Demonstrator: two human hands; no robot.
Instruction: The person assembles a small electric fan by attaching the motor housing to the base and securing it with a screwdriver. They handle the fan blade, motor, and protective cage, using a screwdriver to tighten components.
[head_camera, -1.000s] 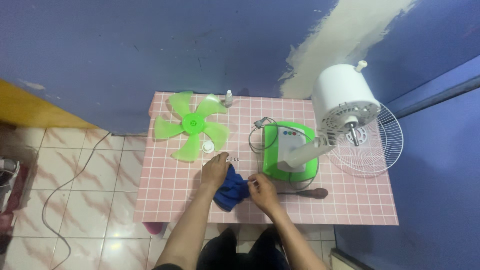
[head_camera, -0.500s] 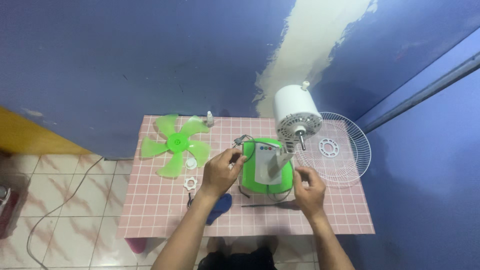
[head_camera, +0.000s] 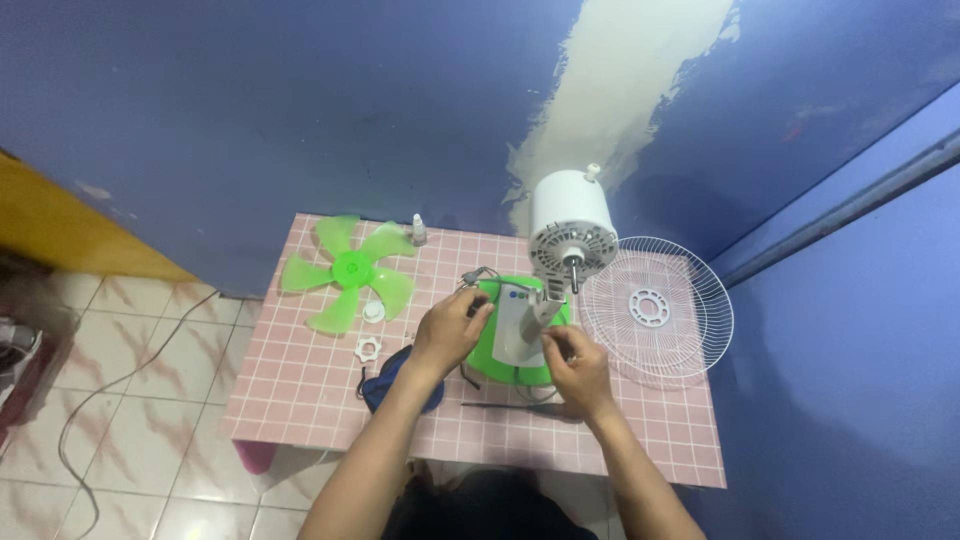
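A small desk fan stands on the pink tiled table (head_camera: 300, 385), with a round green base (head_camera: 487, 300), a white control panel and stand (head_camera: 518, 325) and a white motor housing (head_camera: 568, 212) with a bare shaft. My left hand (head_camera: 448, 332) grips the base's left edge, beside the coiled power cord (head_camera: 478, 277). My right hand (head_camera: 575, 365) holds the base's right side, fingers against the foot of the white stand. The blue cloth (head_camera: 385, 388) lies on the table under my left forearm.
A green fan blade (head_camera: 348, 270) lies at the back left, with a white cap (head_camera: 374, 313) and a white ring nut (head_camera: 368, 350) near it. A small bottle (head_camera: 419, 231) stands by the wall. A white wire grille (head_camera: 655, 310) lies right. A screwdriver (head_camera: 510, 406) lies in front.
Both hands left the blue cloth and moved onto the fan base. The right hand has since closed in against the stand. The view has pulled back and shifted.
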